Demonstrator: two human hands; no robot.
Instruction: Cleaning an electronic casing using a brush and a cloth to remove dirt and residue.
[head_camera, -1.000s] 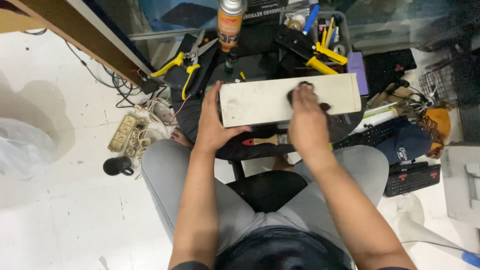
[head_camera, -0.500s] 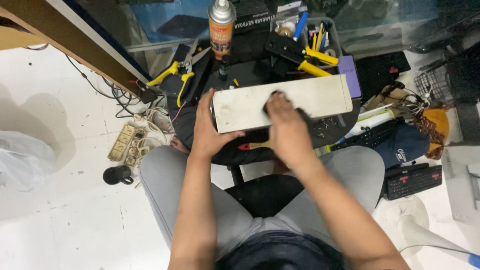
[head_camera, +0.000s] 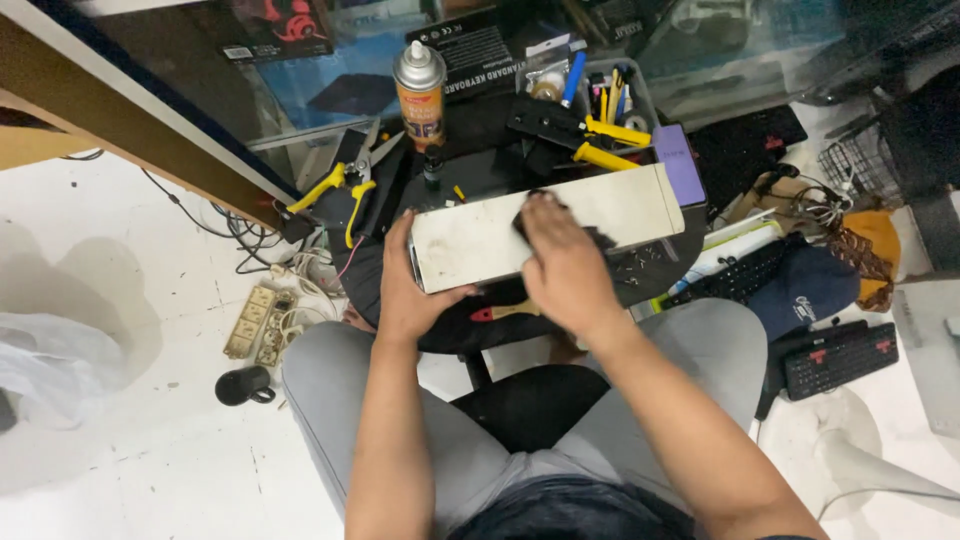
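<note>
On the round black table (head_camera: 640, 285) lies the long white box (head_camera: 480, 240). Our left hand (head_camera: 410, 290) holds its end at 9 o'clock. Our right hand (head_camera: 570, 270) presses a dark cloth (head_camera: 530, 215) on top and has slid left, so we keep wiping.

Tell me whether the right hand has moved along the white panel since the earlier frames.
Yes. The right hand with the dark cloth slid leftward along the white panel, from near its right end toward the middle.
</note>
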